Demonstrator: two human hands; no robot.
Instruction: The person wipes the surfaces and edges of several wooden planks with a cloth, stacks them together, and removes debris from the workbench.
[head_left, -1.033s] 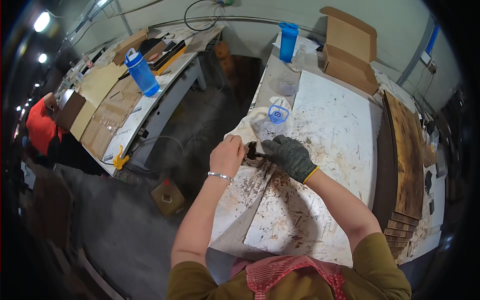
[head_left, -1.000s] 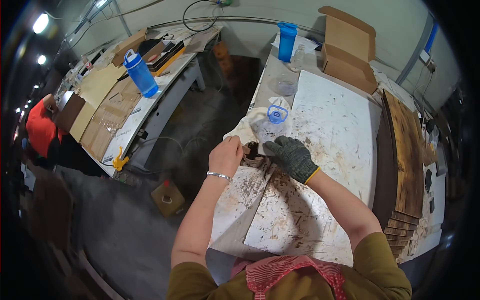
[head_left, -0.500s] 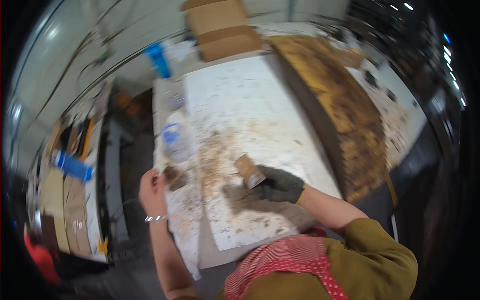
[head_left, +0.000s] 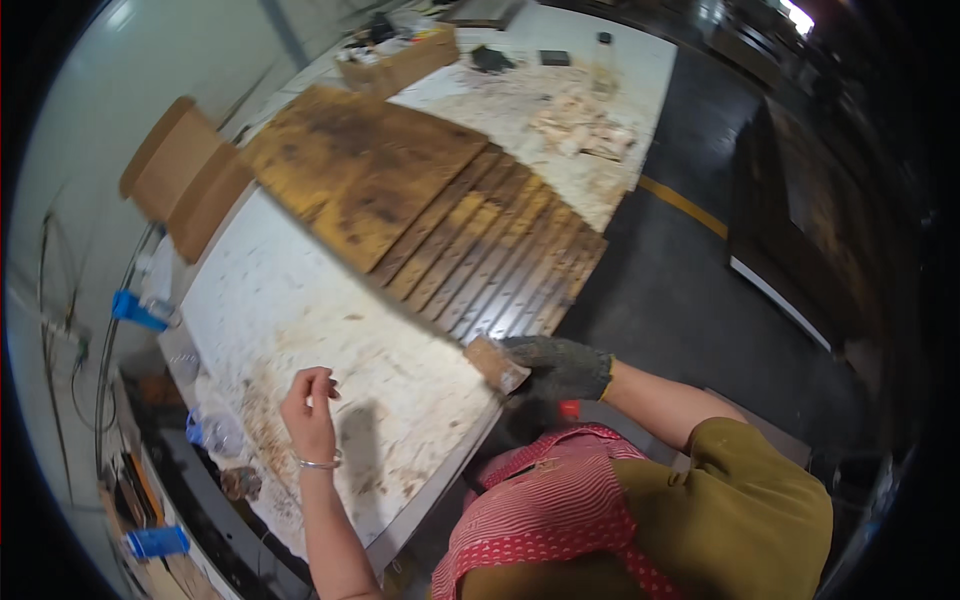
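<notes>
My right hand (head_left: 556,370), in a dark grey work glove, grips a small brown block (head_left: 494,366) with a worn, pale end. It is over the table's right edge, close to the near end of a wooden panel (head_left: 375,165) stained yellow and dark brown. The panel's grooved or slatted part (head_left: 490,255) reaches toward that hand, shiny and blotched. My bare left hand (head_left: 310,405), a silver bracelet at its wrist, hovers above the white table (head_left: 400,350) with fingers loosely bent and slightly apart. Nothing shows in it. Its shadow falls on the dusty, stained surface.
A crumpled brown rag (head_left: 238,483) and a clear plastic bottle (head_left: 218,432) lie along the left edge. An open cardboard box (head_left: 190,180) stands at the far left. Pale crumpled cloths (head_left: 580,125) and a capped bottle (head_left: 604,65) are on the table beyond the panel.
My view has swung to the right, bringing the grooved part into sight. My left hand has moved away from the brown rag. The block stays in my right hand, now beside the panel.
</notes>
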